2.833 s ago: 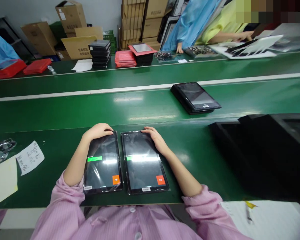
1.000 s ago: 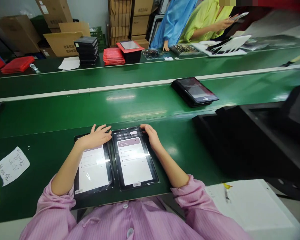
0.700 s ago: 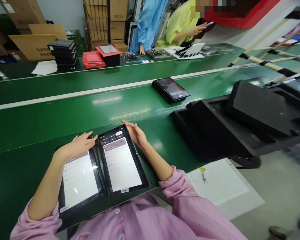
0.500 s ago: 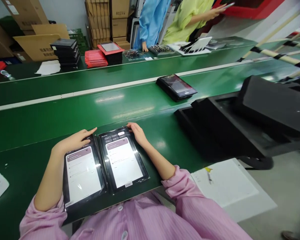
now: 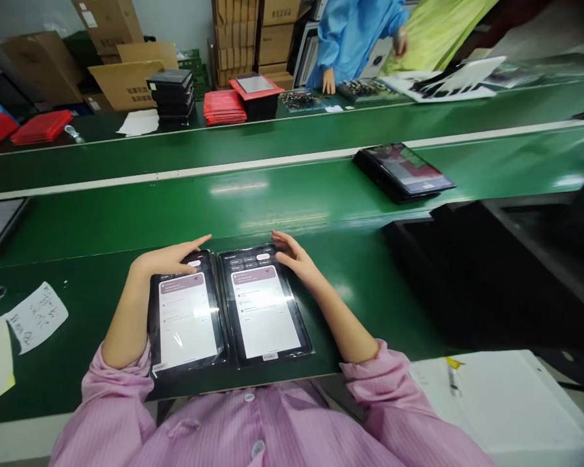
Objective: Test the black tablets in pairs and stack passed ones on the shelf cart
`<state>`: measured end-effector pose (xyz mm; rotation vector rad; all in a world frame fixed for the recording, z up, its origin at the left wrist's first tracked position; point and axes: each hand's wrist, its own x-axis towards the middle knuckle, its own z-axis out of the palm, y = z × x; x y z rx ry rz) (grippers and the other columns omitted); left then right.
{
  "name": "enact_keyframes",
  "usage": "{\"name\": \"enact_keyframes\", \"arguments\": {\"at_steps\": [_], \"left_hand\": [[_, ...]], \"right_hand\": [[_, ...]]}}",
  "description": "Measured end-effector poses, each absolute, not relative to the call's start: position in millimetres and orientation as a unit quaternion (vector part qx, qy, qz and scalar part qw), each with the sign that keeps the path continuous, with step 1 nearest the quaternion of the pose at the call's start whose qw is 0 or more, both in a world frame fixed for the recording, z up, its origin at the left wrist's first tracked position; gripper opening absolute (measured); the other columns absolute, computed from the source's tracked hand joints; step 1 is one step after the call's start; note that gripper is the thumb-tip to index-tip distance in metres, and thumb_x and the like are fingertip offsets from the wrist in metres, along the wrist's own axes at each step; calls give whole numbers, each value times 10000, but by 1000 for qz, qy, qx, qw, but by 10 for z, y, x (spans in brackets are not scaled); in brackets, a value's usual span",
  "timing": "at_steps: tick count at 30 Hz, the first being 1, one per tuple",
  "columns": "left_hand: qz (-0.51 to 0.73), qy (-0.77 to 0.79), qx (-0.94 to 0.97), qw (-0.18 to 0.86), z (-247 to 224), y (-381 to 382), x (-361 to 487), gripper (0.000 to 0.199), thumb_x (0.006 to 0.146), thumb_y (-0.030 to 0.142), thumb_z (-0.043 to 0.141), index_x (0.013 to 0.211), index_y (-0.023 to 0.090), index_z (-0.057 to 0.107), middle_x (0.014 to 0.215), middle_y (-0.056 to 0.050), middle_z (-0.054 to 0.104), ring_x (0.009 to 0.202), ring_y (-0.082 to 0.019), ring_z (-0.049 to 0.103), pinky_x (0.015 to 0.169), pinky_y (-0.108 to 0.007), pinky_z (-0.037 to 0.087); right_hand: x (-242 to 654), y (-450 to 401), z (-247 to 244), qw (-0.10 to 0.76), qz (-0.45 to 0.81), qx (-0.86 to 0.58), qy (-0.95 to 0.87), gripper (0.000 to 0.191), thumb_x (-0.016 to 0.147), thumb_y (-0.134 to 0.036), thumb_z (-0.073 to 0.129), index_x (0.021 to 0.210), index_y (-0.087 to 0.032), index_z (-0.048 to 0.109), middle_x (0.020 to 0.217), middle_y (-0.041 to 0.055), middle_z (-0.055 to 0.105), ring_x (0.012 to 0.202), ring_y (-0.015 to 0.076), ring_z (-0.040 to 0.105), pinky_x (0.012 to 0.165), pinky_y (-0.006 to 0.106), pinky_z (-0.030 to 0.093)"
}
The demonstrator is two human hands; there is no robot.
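Two tablets with lit screens lie side by side on the green bench in front of me, the left tablet (image 5: 183, 327) and the right tablet (image 5: 265, 311). Both show white panels under a mauve band and have clear film at their edges. My left hand (image 5: 172, 259) rests over the top of the left tablet, fingers stretched out and thumb low over its screen. At the top right corner of the right tablet is my right hand (image 5: 296, 259), fingers apart and slightly bent. Whether its fingertips touch the glass, I cannot tell. Neither hand grips anything.
A stack of tablets (image 5: 403, 170) sits on the green belt (image 5: 282, 194). Black foam trays (image 5: 486, 272) stand at right, above a white notebook (image 5: 506, 395) with a pen. Handwritten paper (image 5: 39, 318) lies at left. Across the belt, co-workers stand near red pouches (image 5: 224, 107).
The view has swung left, bringing another tablet and notes into sight. My right hand has lifted its fingers from the tablet's edge and spread them. Both tablets stay in place.
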<state>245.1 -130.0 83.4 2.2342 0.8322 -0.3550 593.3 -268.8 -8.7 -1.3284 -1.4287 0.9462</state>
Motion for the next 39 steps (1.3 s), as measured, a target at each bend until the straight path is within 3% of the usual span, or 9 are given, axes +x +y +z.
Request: {"name": "enact_keyframes", "arguments": {"at_steps": [3,6,11,15,20,24,27,33,39], "left_hand": [[-143,300,878,345,785,-1329,2470,1161,700,403,797,1601,310,69,1632,-87,272,1466,-336,309,1136,-396,344],[-134,297,888,326,731,-1314,2508,1195,604,348,854,1581,297,169,1624,-85,293,1459,-337,320,1133,-394,349],[-92,331,873,347,735,-1205,2512,723,837,404,640,1510,322,389,1311,-47,645,1181,-262,613,958,-330,467],[-34,380,855,351,770,-1194,2526,528,989,387,349,1500,276,425,1195,-41,709,1049,-216,667,915,-314,485],[-81,321,889,316,865,-1402,2560,786,894,497,579,1570,246,269,1491,-96,511,1331,-274,514,1088,-369,403],[-175,293,904,256,924,-1655,2567,1092,800,504,718,1601,272,12,1663,-161,102,1530,-348,114,1203,-572,134],[-216,294,904,224,904,-1772,2583,1227,768,474,768,1579,279,-133,1645,-230,-45,1530,-364,-49,1167,-662,23],[-218,290,911,194,759,-1811,2622,1316,703,523,812,1574,283,-144,1633,-262,-110,1510,-433,-80,1148,-691,6],[-210,321,903,195,768,-1801,2633,1301,703,462,810,1572,226,-129,1636,-289,6,1521,-419,-3,1162,-669,31]], "right_hand": [[5976,-2717,-66,372,411,-522,-648,1109,711,-674,769,1585,-300,198,1551,143,365,1432,367,330,1167,569,280],[5960,-2748,-42,304,366,-513,-714,1325,575,-638,874,1601,-269,121,1625,154,198,1489,403,158,1204,590,160],[5909,-2680,-148,402,401,-534,-626,953,775,-518,751,1554,-274,261,1476,143,466,1365,342,427,1153,556,305],[5983,-2587,-221,519,429,-569,-472,619,857,-496,622,1412,-277,456,1258,107,641,1158,281,611,1031,501,463],[6112,-2755,-142,503,385,-602,-486,558,829,-522,669,1310,-267,548,1221,100,652,1125,284,617,994,484,496],[5982,-3078,-119,447,373,-591,-558,816,800,-497,734,1485,-261,358,1360,138,562,1269,318,530,1083,528,416],[5876,-3230,-129,420,371,-572,-598,941,794,-490,756,1546,-264,237,1511,153,408,1406,327,389,1177,531,294],[5906,-3231,-118,413,398,-541,-616,972,811,-483,746,1562,-271,165,1520,159,375,1414,320,381,1195,530,266],[5904,-3212,-126,444,389,-557,-584,894,763,-442,784,1497,-271,303,1461,144,460,1335,307,473,1155,519,347]]}}
